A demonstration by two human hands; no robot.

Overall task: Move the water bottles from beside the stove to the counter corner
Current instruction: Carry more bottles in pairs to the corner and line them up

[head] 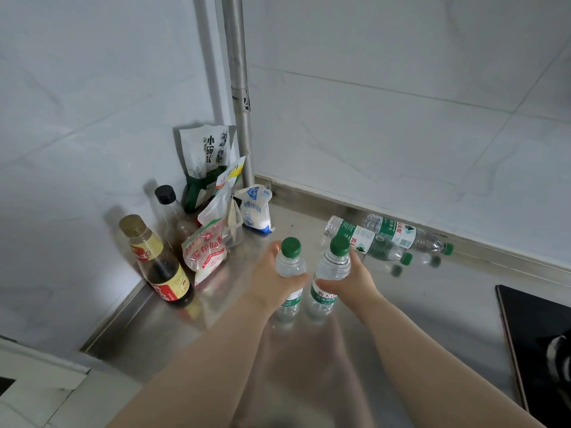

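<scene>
Bottles held upright in both hands, short of the corner clutter.

Left hand [273, 274] wraps one water bottle [289, 267], right hand [355, 278] another [332, 273], fingers [296, 278] clenched round the shoulders, probably for setting down upright on the bench [173, 329]; two more bottles [386, 239] lie by the wall.

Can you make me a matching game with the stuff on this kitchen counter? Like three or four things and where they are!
Things:
1. bottle in the left hand
2. two bottles by the back wall
3. dark sauce bottle
4. blue and white bag

Places or states:
A. lying on their sides
B. leaning near the metal pipe
C. upright, green cap, held in a grip
D. standing far left, gold cap

Pairs: 1-C, 2-A, 3-D, 4-B
</scene>
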